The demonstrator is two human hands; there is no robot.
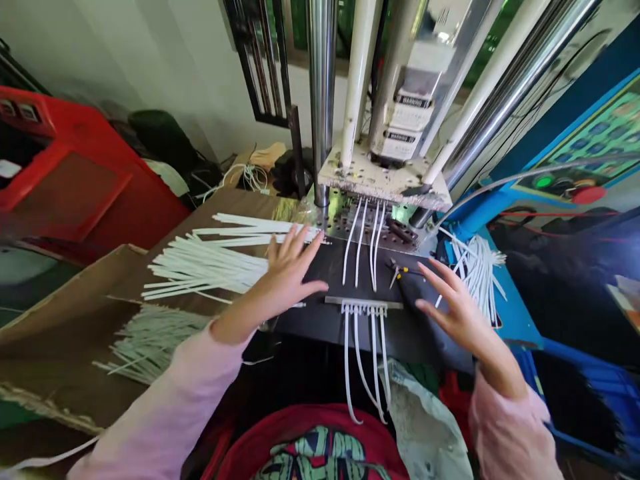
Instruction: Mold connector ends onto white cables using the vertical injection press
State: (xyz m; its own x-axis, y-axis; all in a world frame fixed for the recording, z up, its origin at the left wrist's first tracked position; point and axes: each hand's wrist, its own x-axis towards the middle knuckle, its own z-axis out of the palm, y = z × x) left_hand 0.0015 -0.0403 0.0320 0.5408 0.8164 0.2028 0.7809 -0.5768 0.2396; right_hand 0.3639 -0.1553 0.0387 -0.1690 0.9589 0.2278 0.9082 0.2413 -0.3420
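Head: hands (pixel 290 263) (pixel 459 310) well apart; strips (pixel 375 347) over table edge (pixel 313 330)

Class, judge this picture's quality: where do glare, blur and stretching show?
Head view: bright streaks of glare run along the steel posts, which splay outward, suggesting wide-angle stretch; head view: the labels' "WARNING" headings read, but their small print is too blurred; head view: the strips look pale against the dim cardboard box.
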